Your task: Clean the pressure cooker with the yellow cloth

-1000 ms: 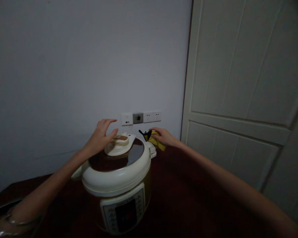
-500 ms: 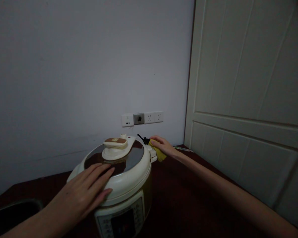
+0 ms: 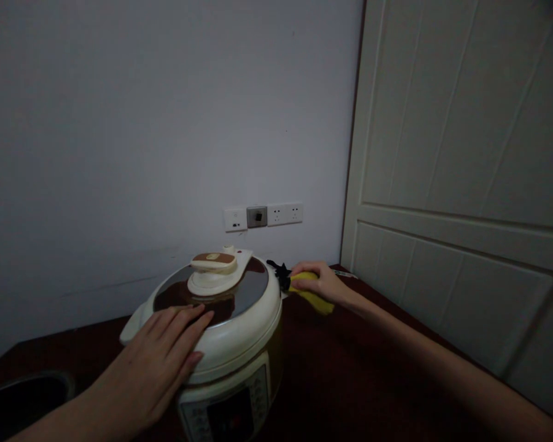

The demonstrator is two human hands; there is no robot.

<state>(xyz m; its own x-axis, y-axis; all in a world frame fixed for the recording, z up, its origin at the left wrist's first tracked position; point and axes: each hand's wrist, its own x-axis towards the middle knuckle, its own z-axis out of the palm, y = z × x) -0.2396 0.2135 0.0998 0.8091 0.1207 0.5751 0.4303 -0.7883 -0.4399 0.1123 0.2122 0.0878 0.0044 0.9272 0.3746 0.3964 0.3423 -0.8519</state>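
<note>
"How many hands are there?"

"Two. The left hand [image 3: 154,359] is in the lower left, and the right hand [image 3: 320,281] is just right of the middle."

"How many pots?"

"One big cream pot [image 3: 239,336], low down and a bit left of the middle. It has one shiny lid [image 3: 253,287] with one knob [image 3: 213,263] on top. There's one yellow thing [image 3: 320,302] with a black, spiky end [image 3: 282,277], too."

"What else?"

"One dark bowl [image 3: 70,383] in the lower left corner, one door [image 3: 442,184] on the right, and one grey plate [image 3: 257,217] on the wall, in the middle."

"What's the left hand like?"

"Flat, with its fingers out long and close together. It lies on the front of the lid and grips nothing. The pot is under its fingers."

"And the right hand?"

"Its fingers curl around the yellow thing, which pokes out below them. The black end sticks out to the left, by the pot's right side. I can't tell if they touch."
</note>
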